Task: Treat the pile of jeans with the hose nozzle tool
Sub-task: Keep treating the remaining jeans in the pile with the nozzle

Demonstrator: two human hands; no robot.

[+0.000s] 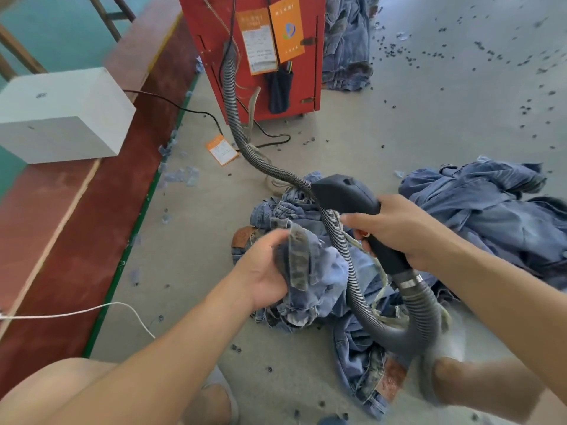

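My left hand [264, 271] is curled around a bunched-up bit of the jeans [310, 271] and lifts it off the pile on the gray floor [190, 256]. The cloth looks soft and floppy, and I think a whole pair is heavy, so grabbing a thick fold or seam is best. My right hand [395, 228] is wrapped tight around the handle of the black hose nozzle [343, 191], which points left, above the pile. It looks hard and light.

A white box [61, 115] sits on the red strip [55, 228] at the left edge of the floor. A white cord [92, 308] lies near it. The gray ribbed hose [343, 250] runs from the red machine [254, 53] and loops over the jeans, so it may get in my way. More denim clothes [491, 216] lie to the right.
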